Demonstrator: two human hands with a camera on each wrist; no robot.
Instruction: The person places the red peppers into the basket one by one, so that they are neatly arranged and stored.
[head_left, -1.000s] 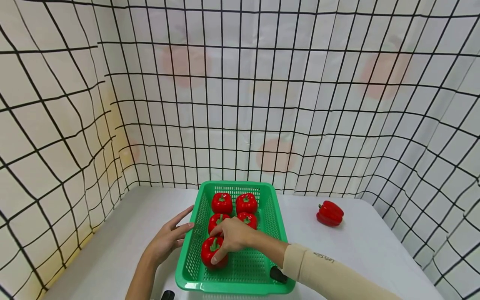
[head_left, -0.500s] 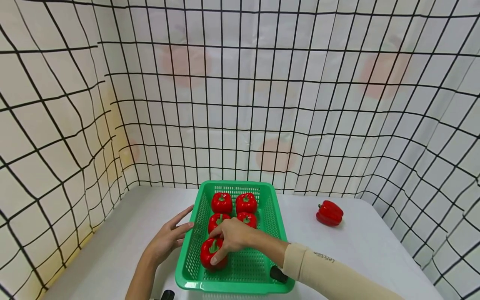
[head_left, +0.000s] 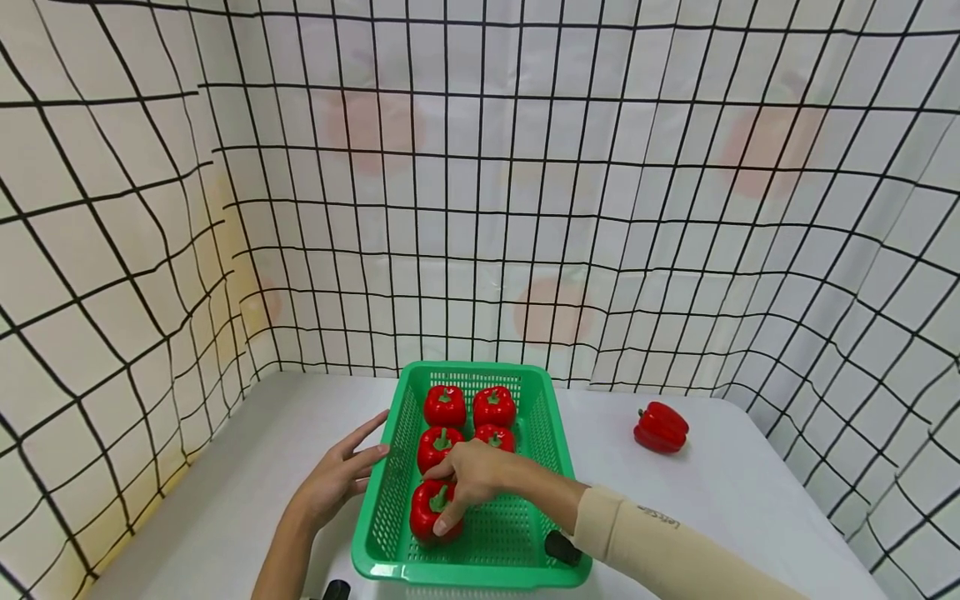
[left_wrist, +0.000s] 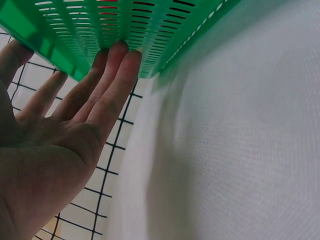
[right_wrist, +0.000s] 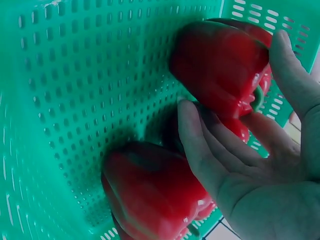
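Note:
A green slotted basket [head_left: 381,508] stands on the white table [head_left: 697,517] and holds several red bell peppers. My right hand [head_left: 468,475] reaches into it, fingers loosely spread over the front-left pepper [head_left: 426,510], with a fingertip resting on it. In the right wrist view this pepper [right_wrist: 220,65] lies between the thumb and the straightened fingers [right_wrist: 197,140] of the right hand [right_wrist: 250,155], and another pepper [right_wrist: 155,195] lies below. My left hand [head_left: 341,475] lies flat against the basket's left wall. The left wrist view has the left hand [left_wrist: 85,115] touching the basket [left_wrist: 100,25] with straight fingers.
One more red pepper [head_left: 660,427] lies on its side on the table, right of the basket. A grid-patterned curtain [head_left: 480,208] closes in the back and both sides. The basket's right front part [head_left: 517,533] holds no pepper.
My right hand has eased its hold and slid back a little, so the front-left pepper's top and stem now show. The left hand and basket stay put.

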